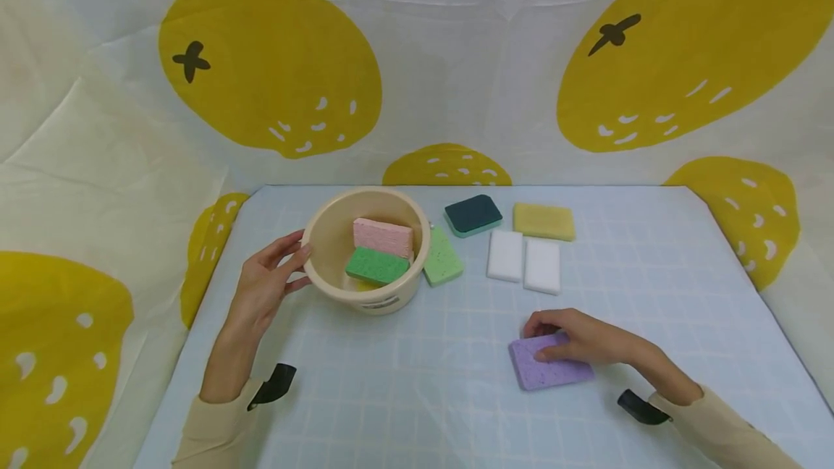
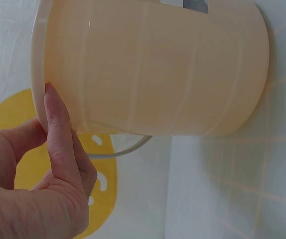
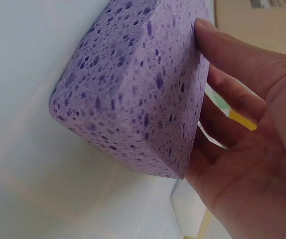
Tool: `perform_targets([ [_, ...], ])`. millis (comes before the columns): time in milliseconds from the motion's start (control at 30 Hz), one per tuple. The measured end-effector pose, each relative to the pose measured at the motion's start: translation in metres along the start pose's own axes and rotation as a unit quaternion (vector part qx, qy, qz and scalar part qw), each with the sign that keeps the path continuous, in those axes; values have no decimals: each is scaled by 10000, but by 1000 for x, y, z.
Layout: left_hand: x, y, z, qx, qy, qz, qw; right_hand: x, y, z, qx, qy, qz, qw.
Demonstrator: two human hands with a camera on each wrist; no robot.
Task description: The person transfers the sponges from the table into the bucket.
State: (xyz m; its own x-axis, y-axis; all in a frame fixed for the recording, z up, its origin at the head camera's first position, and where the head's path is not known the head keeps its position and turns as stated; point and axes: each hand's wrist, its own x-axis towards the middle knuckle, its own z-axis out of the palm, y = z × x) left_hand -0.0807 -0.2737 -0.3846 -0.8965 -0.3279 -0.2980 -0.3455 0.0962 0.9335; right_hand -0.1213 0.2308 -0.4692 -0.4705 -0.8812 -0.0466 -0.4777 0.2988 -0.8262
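Observation:
At the left side of the table stands a cream plastic bucket (image 1: 332, 244), its side wall close up in the left wrist view. My left hand (image 1: 259, 288) pinches its rim between thumb and fingers. Inside the bucket lie a pink sponge (image 1: 384, 237), a green sponge (image 1: 376, 266) and a bit of something yellow (image 1: 363, 286) mostly hidden beneath. On the right, my right hand (image 1: 589, 339) grips a purple sponge (image 1: 537, 373), thumb on one side and fingers on the other. The right wrist view shows the sponge's porous surface (image 3: 133, 99) tilted close over the table.
Right beside the bucket lies a light green sponge (image 1: 443, 259), partly hidden by it. Farther right are a dark green scouring sponge (image 1: 473, 214), a yellow sponge (image 1: 544, 221) and two white sponges (image 1: 504, 255). A lemon-print cloth (image 1: 456, 78) hangs behind the table (image 1: 404, 389).

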Motion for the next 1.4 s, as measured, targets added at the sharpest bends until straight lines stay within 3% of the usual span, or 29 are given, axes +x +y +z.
perform_targets([
  [167, 0, 0, 0, -5, 3, -2, 10000, 0, -11, -1, -164, -34, -29, 9999],
  [467, 0, -1, 0, 20, -20, 28, 10000, 1, -31, -18, -258, -95, 651, 9975],
  [667, 0, 0, 0, 8, -52, 42, 10000, 4, -36, -28, -55, -143, 684, 9975],
  [1400, 1, -1, -1, -67, -79, 41, 9999, 27, -58, -47, 195, 803, 768, 9936],
])
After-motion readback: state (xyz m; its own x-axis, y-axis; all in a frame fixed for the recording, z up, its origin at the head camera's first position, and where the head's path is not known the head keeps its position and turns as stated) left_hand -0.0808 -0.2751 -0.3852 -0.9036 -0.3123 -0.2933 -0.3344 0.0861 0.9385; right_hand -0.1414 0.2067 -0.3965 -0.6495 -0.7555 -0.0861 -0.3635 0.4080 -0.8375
